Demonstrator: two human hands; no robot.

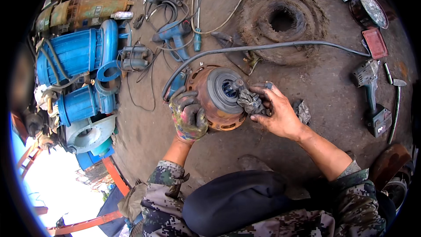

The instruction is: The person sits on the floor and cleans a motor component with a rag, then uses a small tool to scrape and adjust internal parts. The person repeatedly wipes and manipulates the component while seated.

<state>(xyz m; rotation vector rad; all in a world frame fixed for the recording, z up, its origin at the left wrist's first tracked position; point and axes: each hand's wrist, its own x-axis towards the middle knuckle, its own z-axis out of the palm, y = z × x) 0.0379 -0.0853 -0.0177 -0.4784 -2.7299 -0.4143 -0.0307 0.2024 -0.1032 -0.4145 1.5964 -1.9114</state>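
A round rusty motor housing [221, 118] with a slotted rim, a grey ring on top and a shaft end at its centre lies between my hands. My left hand [188, 114], in a stained, multicoloured glove, is closed on the housing's left side, fingers curled. My bare right hand [276, 114] pinches a crumpled, greasy rag [251, 101] against the housing's upper right, beside the shaft. A second crumpled rag [303, 112] lies just right of that hand. Behind the housing, a blue tool [178, 82] is partly hidden by it and a thick cable [315, 44].
Blue pumps [70, 57] and rusty cylinders [92, 13] crowd the left. Power tools [171, 33], tangled leads and a muddy ring-shaped casting [258, 13] lie ahead. A cordless tool [368, 96], hammer [397, 101], red tray [375, 44] and round can [368, 8] are right.
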